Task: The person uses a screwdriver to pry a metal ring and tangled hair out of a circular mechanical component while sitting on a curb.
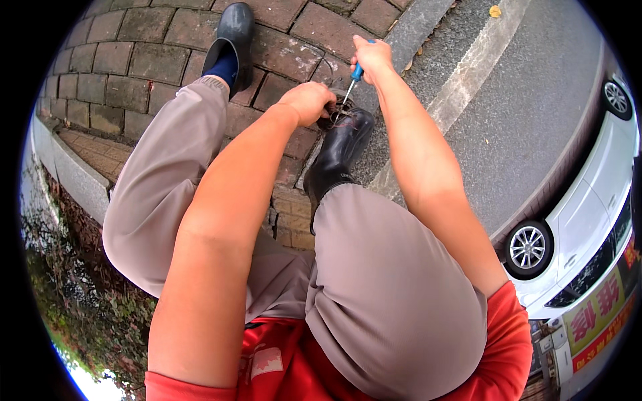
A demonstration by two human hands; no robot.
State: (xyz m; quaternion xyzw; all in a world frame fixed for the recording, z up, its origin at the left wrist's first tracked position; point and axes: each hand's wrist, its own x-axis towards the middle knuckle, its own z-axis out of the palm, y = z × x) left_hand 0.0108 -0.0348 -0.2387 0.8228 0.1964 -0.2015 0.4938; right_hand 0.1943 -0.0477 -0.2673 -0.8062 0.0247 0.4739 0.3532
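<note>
My right hand [372, 57] is closed around the blue handle of a screwdriver [358, 71], whose metal shaft slants down toward my left hand. The shaft's tip goes into a dark part wound with thin reddish-brown wires [341, 113]; exactly what kind of part it is, I cannot make out. My left hand [309, 103] has its fingers curled on the left edge of that part. The part sits low on the paving, right against the toe of my black rubber boot [339, 144], which partly hides it.
My other black boot [235, 43] stands on the brick paving [154, 57] at upper left. A stone kerb [414, 33] separates the bricks from the asphalt road [535, 87]. A white car [582, 207] is at right, and shrubs [93, 281] grow at lower left.
</note>
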